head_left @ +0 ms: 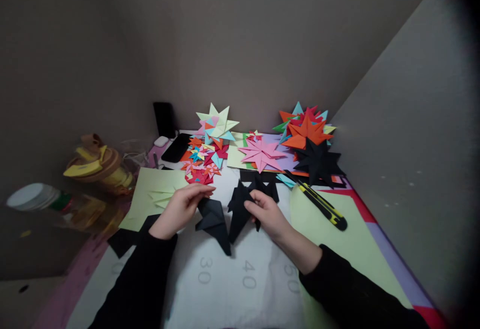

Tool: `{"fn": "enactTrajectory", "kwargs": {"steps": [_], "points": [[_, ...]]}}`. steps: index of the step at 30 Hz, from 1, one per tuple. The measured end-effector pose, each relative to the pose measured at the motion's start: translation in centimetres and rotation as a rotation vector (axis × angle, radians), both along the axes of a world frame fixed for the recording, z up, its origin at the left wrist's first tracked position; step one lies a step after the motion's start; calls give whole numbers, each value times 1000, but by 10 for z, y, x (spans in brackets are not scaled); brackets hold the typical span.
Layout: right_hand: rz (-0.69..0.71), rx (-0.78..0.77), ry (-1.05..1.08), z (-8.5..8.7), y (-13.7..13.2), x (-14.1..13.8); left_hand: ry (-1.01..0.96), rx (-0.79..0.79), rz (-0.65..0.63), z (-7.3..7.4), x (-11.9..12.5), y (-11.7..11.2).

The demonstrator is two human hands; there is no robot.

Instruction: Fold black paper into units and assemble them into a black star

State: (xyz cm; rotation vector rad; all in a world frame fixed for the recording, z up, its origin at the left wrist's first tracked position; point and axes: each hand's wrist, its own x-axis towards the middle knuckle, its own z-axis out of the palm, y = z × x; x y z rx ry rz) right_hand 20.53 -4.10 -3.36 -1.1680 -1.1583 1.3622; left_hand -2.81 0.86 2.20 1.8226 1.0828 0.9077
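My left hand [182, 208] pinches the upper edge of a folded black paper piece [214, 221] that lies on the white mat [232, 279]. My right hand [268, 214] grips a second black folded paper piece [240, 208] by its right side, fingers closed on it. The two black pieces sit side by side, their points almost touching between my hands. More black folded pieces [268, 185] lie just behind my right hand.
Finished paper stars stand at the back: a pale green one [218, 122], a pink one [261, 153], an orange one [306, 131], a black one [318, 161]. A yellow-black utility knife [323, 207] lies at the right on green paper [337, 239]. Small stars [202, 165], a phone [176, 147], jars at left.
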Motion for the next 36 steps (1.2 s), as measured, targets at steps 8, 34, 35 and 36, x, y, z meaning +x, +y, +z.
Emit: {"fn": "enactTrajectory", "kwargs": {"steps": [8, 34, 35, 36], "points": [[345, 110, -219, 9, -13, -12, -401, -169, 266, -18, 29, -10], [-385, 63, -107, 0, 4, 9, -488, -544, 177, -32, 23, -5], [-386, 82, -146, -1, 4, 10, -490, -542, 176, -32, 23, -5], [-381, 96, -178, -2, 4, 11, -490, -535, 176, -33, 23, -5]]}}
